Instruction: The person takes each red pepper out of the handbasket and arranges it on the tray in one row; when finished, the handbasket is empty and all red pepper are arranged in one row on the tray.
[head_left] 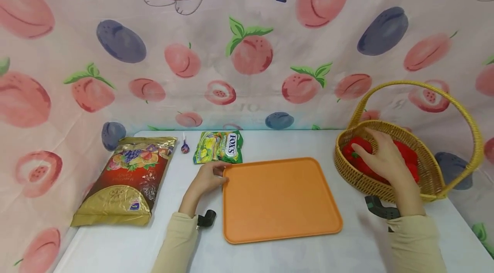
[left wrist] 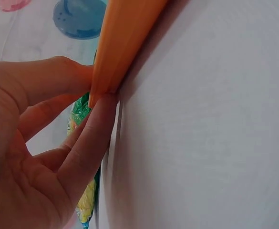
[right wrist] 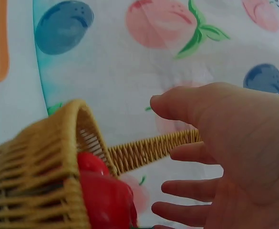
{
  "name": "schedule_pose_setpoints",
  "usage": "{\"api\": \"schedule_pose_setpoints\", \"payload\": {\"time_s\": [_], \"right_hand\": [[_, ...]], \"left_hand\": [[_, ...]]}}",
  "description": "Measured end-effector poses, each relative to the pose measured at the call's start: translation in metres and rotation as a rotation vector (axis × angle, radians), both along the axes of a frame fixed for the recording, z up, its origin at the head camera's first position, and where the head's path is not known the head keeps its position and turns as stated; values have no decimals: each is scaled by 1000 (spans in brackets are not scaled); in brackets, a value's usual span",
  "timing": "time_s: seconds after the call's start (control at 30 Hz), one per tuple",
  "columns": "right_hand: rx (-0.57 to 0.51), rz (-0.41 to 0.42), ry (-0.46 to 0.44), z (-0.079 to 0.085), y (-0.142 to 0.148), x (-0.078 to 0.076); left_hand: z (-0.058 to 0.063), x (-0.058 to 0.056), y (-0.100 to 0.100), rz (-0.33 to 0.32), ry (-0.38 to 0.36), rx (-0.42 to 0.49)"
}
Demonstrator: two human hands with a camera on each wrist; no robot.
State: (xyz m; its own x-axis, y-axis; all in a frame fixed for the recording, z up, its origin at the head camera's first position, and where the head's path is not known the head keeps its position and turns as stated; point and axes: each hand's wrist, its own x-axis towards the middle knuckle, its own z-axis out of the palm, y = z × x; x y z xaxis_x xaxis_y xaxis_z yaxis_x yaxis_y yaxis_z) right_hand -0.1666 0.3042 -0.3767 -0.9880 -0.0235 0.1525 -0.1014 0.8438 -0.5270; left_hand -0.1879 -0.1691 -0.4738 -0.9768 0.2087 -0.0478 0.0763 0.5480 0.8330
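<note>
At the left edge of an orange tray (head_left: 281, 200), my left hand (head_left: 208, 179) pinches the rim between thumb and fingers. The left wrist view shows the thumb on one side of the tray edge (left wrist: 125, 43) and a fingertip against the other. My right hand (head_left: 382, 155) hovers over a yellow wicker basket (head_left: 355, 178) with its fingers spread and nothing in them. Inside the basket lie glossy red bell peppers (head_left: 405, 155), one with a green stem, partly hidden by the hand. From the right wrist, a red pepper (right wrist: 106, 198) shows just inside the basket rim.
A large red and gold candy bag (head_left: 127, 183) lies at the left of the white table (head_left: 270, 258). Behind the tray are a green Fox's candy packet (head_left: 220, 146) and a small lollipop (head_left: 185, 147). The basket's tall handle (head_left: 468, 122) arches up at the right.
</note>
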Motion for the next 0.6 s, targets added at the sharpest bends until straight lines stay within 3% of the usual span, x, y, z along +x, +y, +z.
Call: {"api": "schedule_pose_setpoints", "payload": {"time_s": [0.23,0.6], "right_hand": [[14,-8,-49,-2,15,3],[23,22,-184,0,34,0]], "left_hand": [[-3,1,0,11,-24,-10],[-2,-1,-1,7,9,4]]}}
